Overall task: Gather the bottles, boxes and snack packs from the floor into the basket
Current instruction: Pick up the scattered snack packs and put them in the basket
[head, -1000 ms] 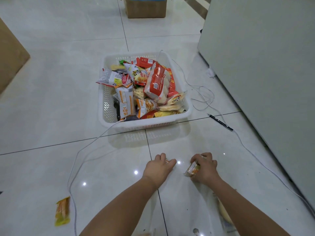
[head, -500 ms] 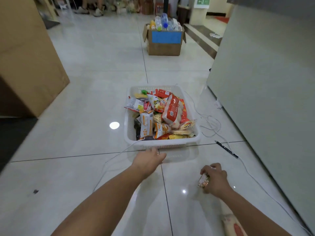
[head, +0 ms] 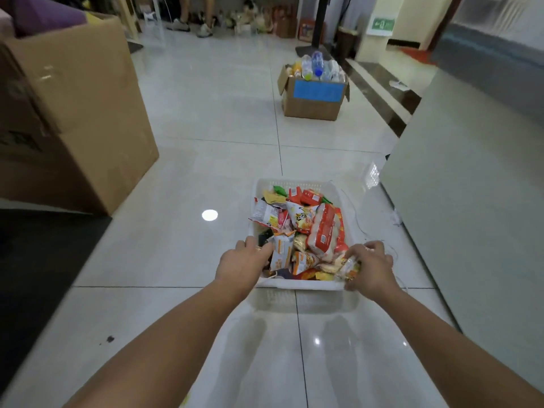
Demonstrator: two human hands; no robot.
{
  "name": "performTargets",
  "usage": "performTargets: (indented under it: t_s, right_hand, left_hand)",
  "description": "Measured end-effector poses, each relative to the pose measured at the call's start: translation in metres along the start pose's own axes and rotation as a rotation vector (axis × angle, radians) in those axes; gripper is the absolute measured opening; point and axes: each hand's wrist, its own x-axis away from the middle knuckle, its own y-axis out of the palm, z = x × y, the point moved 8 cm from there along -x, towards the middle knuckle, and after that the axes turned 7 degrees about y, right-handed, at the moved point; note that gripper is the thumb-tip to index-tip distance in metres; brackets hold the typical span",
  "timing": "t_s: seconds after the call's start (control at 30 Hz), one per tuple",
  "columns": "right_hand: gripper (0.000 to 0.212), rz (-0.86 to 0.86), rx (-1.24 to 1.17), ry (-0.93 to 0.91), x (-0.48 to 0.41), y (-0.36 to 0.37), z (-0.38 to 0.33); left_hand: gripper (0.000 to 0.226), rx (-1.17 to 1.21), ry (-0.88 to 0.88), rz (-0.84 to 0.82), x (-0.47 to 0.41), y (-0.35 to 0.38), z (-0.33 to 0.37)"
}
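A white plastic basket stands on the tiled floor, heaped with several snack packs and a big red-and-white pack. My left hand hovers over the basket's near left corner with curled fingers; a sliver of orange wrapper shows between them. My right hand is at the near right corner, closed on a small yellow-orange snack pack held just above the rim.
A large cardboard box stands at the left, with a dark mat in front of it. A smaller box of bottles sits farther back. A grey panel walls the right side. A white cable trails beside the basket.
Both hands rose from the floor and moved forward to the basket, the right carrying its snack pack. My view tilted up, showing more of the room.
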Motion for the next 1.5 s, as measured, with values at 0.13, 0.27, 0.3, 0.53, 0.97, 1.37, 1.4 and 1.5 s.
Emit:
performTargets:
  t_s: [0.13, 0.27, 0.3, 0.53, 0.97, 1.37, 1.4, 1.5]
  right_hand:
    - [0.054, -0.007, 0.028, -0.002, 0.015, -0.064, -0.040]
    - [0.054, -0.038, 0.032, 0.015, 0.036, -0.138, -0.081]
    - [0.053, -0.044, 0.040, 0.013, 0.043, -0.158, -0.093]
    - [0.052, -0.051, 0.061, 0.043, 0.071, -0.298, -0.181]
    - [0.053, -0.014, 0.074, 0.063, 0.026, -0.401, -0.190]
    - [0.048, -0.134, -0.024, 0.025, -0.162, -0.351, -0.139]
    - [0.048, -0.148, -0.025, 0.025, -0.176, -0.343, -0.136]
    - [0.047, -0.175, -0.025, 0.037, -0.215, -0.311, -0.123]
  left_hand:
    - [0.075, 0.062, -0.062, 0.024, 0.012, -0.078, -0.006]
    - [0.072, 0.093, -0.062, 0.033, 0.030, -0.161, -0.016]
    - [0.072, 0.073, -0.060, 0.035, 0.036, -0.185, -0.022]
    - [0.043, 0.061, 0.001, 0.066, 0.046, -0.358, -0.044]
    - [0.050, 0.052, -0.037, 0.072, -0.017, -0.442, -0.064]
    - [0.029, 0.205, -0.210, -0.093, -0.187, -0.364, -0.039]
    - [0.028, 0.212, -0.225, -0.089, -0.198, -0.355, -0.040]
    - [0.028, 0.232, -0.251, -0.101, -0.224, -0.316, -0.047]
